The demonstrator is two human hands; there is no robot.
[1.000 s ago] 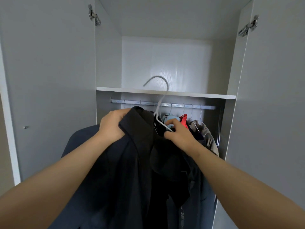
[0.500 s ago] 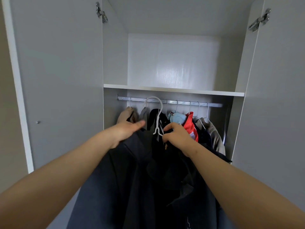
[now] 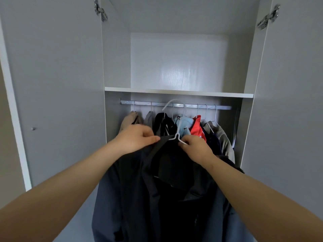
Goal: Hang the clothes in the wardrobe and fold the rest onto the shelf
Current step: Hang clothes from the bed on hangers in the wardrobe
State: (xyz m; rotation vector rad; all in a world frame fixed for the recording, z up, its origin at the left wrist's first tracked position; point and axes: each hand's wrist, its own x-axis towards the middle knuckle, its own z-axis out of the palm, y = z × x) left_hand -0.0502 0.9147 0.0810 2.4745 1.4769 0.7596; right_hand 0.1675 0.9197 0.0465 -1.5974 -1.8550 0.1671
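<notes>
Two hands engaged: left hand (image 3: 135, 138) pinches dark jacket (image 3: 157, 189) shoulder, right hand (image 3: 196, 146) pinches white hanger (image 3: 176, 135). Risk: hook possibly unseated on crowded rail (image 3: 218, 107); letting go drops jacket.

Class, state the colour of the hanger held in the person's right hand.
White; the hanger shows best in the head view.

Beige wall (image 3: 7, 154) strip, far left edge.

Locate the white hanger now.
Head view, centre: white hanger, hook at the rail between black garment and light-blue garment, right hand pinching its shoulder above the dark jacket.
</notes>
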